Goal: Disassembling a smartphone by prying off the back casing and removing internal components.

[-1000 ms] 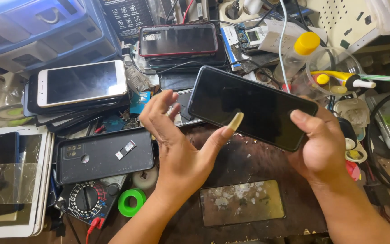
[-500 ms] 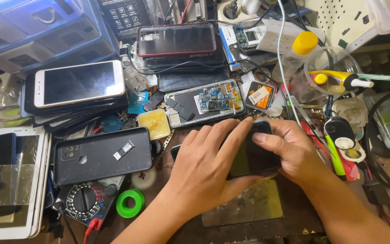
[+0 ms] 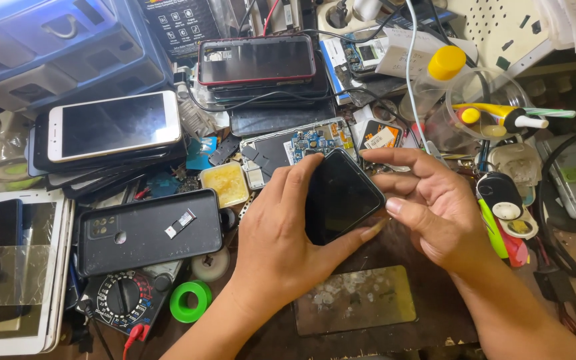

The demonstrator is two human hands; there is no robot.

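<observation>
Head view: my two hands meet over a cluttered repair bench.
Left hand: my left hand (image 3: 281, 240) is closed around the black phone (image 3: 338, 197), thumb under its lower edge, fingers curled over its left side.
Right hand: my right hand (image 3: 435, 213) is half open, its fingertips touching the phone's upper right corner and right edge, not wrapped around it.
Phone: it is tilted up on edge between both hands, dark screen facing me, above the worn metal plate (image 3: 355, 300).
Behind the phone: an opened phone with bare circuit board (image 3: 301, 143) lies just past my fingers.
Left of my hands: a black phone case (image 3: 148, 230) lies flat, with a green tape roll (image 3: 190, 301) and a multimeter (image 3: 125, 300) near it.
Far left: a white phone (image 3: 111, 127) tops a stack.
</observation>
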